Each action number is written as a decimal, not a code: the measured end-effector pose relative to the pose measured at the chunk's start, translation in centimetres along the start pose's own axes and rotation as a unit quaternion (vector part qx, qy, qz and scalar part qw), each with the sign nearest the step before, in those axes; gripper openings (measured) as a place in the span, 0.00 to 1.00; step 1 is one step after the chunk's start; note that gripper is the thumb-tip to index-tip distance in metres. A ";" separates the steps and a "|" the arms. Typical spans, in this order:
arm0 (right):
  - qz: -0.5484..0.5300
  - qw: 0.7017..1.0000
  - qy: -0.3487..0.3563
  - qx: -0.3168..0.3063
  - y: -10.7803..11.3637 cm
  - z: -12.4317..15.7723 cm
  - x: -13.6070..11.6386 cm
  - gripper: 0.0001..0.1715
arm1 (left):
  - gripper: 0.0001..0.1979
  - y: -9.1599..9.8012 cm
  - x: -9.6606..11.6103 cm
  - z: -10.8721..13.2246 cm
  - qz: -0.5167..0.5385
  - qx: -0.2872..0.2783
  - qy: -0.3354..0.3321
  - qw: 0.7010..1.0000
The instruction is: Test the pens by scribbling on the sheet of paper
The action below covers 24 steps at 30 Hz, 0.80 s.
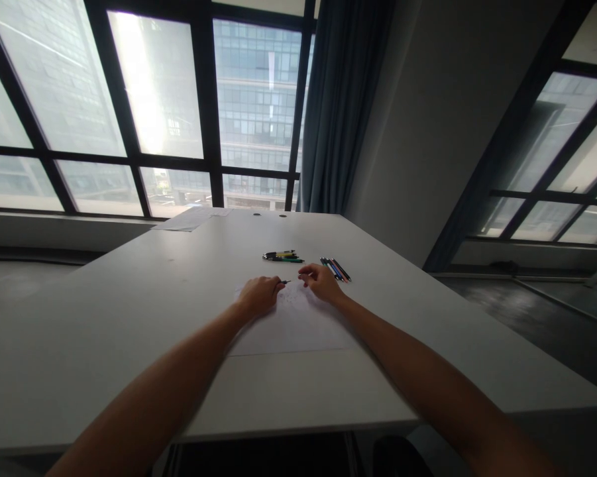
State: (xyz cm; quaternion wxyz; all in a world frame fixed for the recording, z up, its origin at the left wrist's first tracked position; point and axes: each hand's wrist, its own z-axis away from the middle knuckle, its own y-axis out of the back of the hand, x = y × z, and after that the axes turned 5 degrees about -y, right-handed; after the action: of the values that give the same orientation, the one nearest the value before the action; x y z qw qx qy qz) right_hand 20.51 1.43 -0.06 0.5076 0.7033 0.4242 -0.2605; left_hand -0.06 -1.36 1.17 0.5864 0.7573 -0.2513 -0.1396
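The window [159, 86] stands well beyond the white sheet [298, 331], the table [104, 344] spreads out beneath it on every side, and the curtain [335, 99] hangs past its far edge. More paper [181, 220] lies well beyond it to the left.

Over the sheet's far part are both hands. The left hand [260, 295], on its left side, is closed around a slim dark pen piece [285, 282], the thin tip pointing right. The right hand [322, 281], at its far right, has thumb and forefinger drawn close together (something small may be pinched there, but I cannot tell).

Just beyond the sheet lies a bunch of pens [281, 255], with yellow and green among the dark ones; beyond its right side, near the right hand, is a row of pens [336, 269] laid side by side. Faint marks [289, 296] or tiny bits show on the sheet below the fingers.

The handling looks to me under way: two groups are laid down, one piece is in hand, unfinished. How much remains cannot be told.
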 end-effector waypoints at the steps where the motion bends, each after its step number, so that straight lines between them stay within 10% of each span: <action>1: -0.003 1.000 -0.005 -0.003 0.1 0.0 0.1 0.08 | 0.19 0.0 0.0 0.0 0.001 0.000 0.001 1.000; 10: -0.142 0.981 -0.003 -0.131 -1.2 0.5 -0.4 0.21 | 0.16 -0.1 -0.1 0.0 0.024 0.051 -0.034 0.998; 24: -0.082 0.993 0.004 -0.081 -2.0 0.6 -0.6 0.16 | 0.15 -0.1 0.0 -0.1 0.031 0.059 -0.043 0.997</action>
State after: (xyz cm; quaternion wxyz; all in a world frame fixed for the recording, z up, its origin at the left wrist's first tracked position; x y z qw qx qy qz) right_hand 18.48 0.93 -0.80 0.5377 0.6238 0.5023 -0.2636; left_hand -0.02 -1.27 1.05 0.5336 0.7756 -0.3072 -0.1391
